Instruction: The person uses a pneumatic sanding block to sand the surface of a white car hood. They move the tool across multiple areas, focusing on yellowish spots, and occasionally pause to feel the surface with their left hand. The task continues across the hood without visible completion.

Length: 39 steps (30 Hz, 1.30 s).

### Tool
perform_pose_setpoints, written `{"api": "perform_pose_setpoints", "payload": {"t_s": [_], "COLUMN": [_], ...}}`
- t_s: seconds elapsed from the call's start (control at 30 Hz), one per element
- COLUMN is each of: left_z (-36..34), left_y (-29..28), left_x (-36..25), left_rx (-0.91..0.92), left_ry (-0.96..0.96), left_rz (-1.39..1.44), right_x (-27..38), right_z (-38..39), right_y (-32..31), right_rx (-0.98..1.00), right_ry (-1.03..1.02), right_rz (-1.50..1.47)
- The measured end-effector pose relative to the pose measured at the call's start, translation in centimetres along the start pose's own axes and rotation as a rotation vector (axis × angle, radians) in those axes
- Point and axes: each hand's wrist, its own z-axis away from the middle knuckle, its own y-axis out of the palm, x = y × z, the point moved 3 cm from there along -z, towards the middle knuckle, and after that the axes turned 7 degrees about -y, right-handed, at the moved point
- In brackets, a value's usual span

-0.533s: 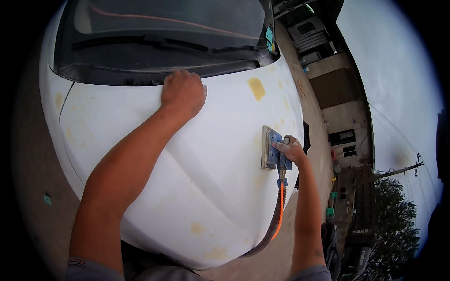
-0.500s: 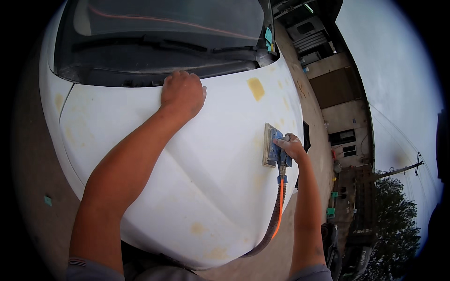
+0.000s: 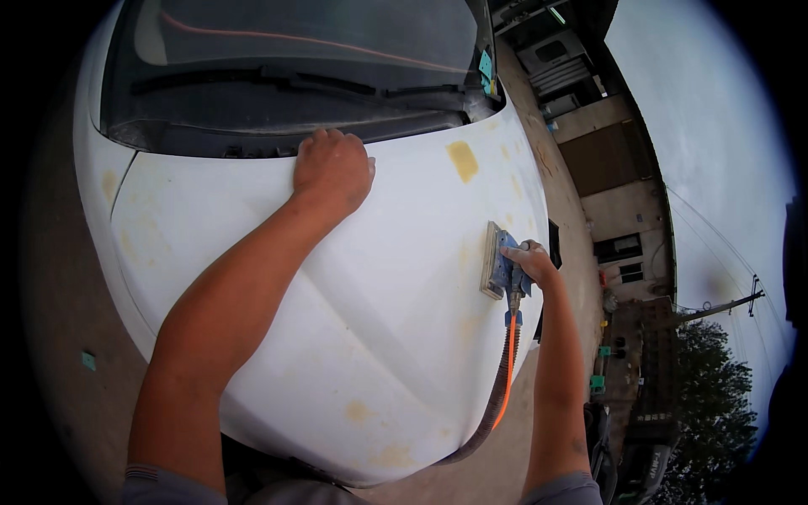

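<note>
A white car hood with yellowish patches spreads out below me. My right hand grips a blue pneumatic sander near the hood's right side. The sander stands tilted, its flat pad to the left; whether the pad touches the paint is hard to tell. From its lower end run a dark ribbed hose and an orange air line. My left hand is curled over the hood's rear edge by the windshield, knuckles up; the fingertips are hidden.
Wiper arms lie below the windshield. A bolder yellow patch marks the hood's far right. Concrete ground borders the car, with a building on the right. A small green piece lies at left.
The sander and my right hand have shifted slightly to the right, and the sander tilts a little more. My left hand keeps its place on the hood edge; the whole view has moved slightly.
</note>
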Motion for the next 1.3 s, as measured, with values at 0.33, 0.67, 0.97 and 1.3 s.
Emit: {"api": "perform_pose_setpoints", "payload": {"t_s": [0.33,0.67,0.97,1.3], "left_z": [-0.1,-0.1,0.0,-0.2], "left_y": [0.1,0.0,0.3,0.1], "left_x": [0.0,0.1,0.1,0.2], "left_rx": [0.031,0.01,0.028,0.006], "left_ry": [0.002,-0.005,0.019,0.022], "left_rz": [-0.002,-0.018,0.007,-0.005], "right_x": [-1.4,-0.9,0.4,0.4], "right_z": [1.4,2.9,0.5,0.0], "right_y": [0.5,1.5,0.8,0.2], "right_rx": [0.075,0.036,0.052,0.08], "right_ry": [-0.137,-0.207,-0.104,-0.041], "right_rz": [0.134,0.131,0.027,0.015]}}
